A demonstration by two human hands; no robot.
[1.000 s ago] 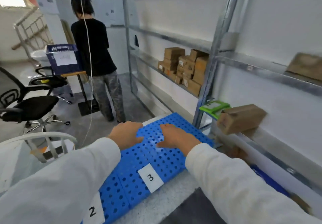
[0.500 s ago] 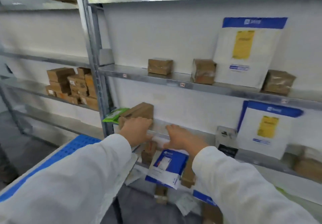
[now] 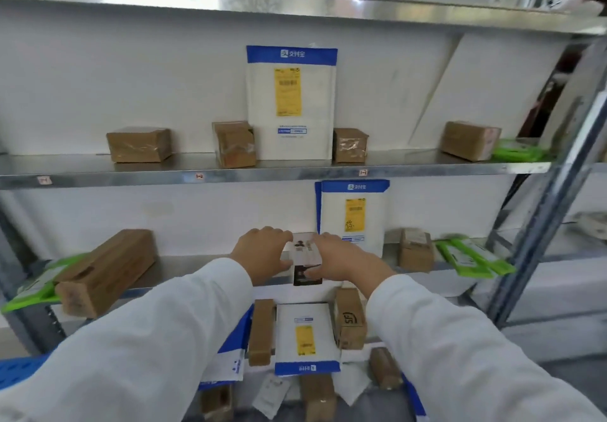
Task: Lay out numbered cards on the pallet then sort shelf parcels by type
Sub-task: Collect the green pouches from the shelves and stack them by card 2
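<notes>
A small white and black box stands at the front edge of the lower metal shelf. My left hand holds its left side and my right hand holds its right side, fingers wrapped round it. Behind it leans a white mailer with a blue top and yellow label. A long brown carton lies to the left on the same shelf. A corner of the blue pallet shows at the bottom left.
The middle shelf carries several brown parcels, a large white mailer and a green pouch. Green pouches lie at the right of the lower shelf. Below, brown cartons and white mailers are piled. A steel upright stands at the right.
My view turned from the blue pallet with cards 2 and 3 to the shelves. Both hands left the pallet and now hold the small box on the lower shelf.
</notes>
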